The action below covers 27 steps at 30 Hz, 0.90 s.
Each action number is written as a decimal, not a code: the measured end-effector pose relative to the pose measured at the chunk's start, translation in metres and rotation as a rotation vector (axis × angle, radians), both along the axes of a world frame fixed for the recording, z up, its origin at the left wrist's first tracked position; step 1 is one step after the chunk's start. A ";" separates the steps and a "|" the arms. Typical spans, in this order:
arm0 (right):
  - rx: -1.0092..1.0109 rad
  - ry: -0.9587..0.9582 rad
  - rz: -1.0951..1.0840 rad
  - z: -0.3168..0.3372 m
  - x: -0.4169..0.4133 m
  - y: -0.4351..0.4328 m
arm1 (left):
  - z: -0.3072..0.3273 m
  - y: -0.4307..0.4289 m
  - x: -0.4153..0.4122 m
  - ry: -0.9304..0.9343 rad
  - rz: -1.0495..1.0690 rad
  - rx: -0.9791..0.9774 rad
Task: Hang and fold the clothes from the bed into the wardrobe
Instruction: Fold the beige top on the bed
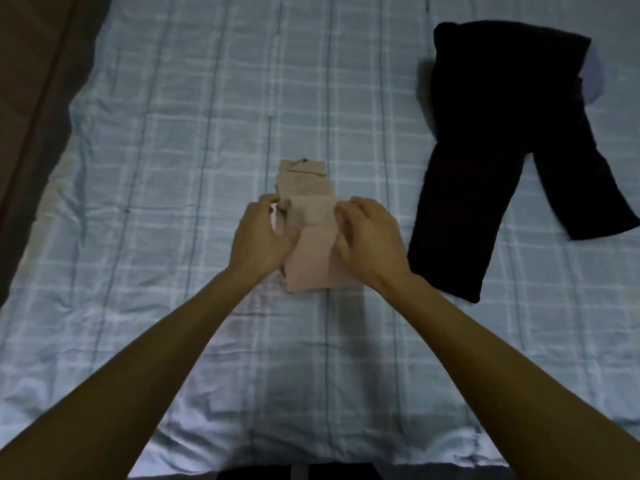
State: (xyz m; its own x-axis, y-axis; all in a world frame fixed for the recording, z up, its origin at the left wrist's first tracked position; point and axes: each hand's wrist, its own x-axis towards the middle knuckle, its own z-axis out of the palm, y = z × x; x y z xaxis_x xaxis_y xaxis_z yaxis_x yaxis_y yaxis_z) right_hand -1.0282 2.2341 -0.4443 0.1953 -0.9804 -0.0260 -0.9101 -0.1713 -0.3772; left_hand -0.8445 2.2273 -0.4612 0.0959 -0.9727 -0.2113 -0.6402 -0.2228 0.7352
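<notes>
Here, my left hand (261,233) and right hand (370,237) flank the pink garment (313,251), which lies part-folded as a narrow bundle on the checked bedsheet (173,133), near the middle of the bed. Each hand has its fingers curled onto a side edge of the bundle. The left pinches the left edge, where a paler strip of cloth shows; the right grips the right edge, thumb lying on the top layer. The far end of the bundle, beyond my knuckles, is unheld. To the right, apart from the bundle, the black trousers (485,150) lie spread and unfolded, partly over a small bluish item (594,77). Risks, as I judge them: if I lift by the side edges alone, the soft layers may slide and the far end may fall open, undoing the fold. Uneven pull between the two hands would skew the bundle. The sheet is wrinkled and could drag with the cloth. The wardrobe is not in view.
</notes>
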 end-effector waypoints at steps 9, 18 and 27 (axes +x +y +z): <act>0.002 -0.053 0.113 -0.077 0.001 0.038 | -0.077 0.066 -0.018 -0.335 -0.572 -0.303; 0.545 -0.691 -0.674 -0.067 0.001 -0.018 | -0.075 -0.008 -0.033 0.377 0.364 0.260; 0.100 -0.716 -0.551 -0.053 0.023 -0.043 | -0.052 -0.044 -0.034 0.221 0.442 -0.105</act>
State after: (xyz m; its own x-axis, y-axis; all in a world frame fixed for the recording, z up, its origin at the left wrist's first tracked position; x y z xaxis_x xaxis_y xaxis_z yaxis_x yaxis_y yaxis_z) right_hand -1.0050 2.1910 -0.4975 -0.2980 -0.9395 -0.1689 -0.3960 0.2826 -0.8736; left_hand -0.8782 2.1836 -0.5132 0.4670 -0.8665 -0.1763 -0.3283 -0.3550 0.8753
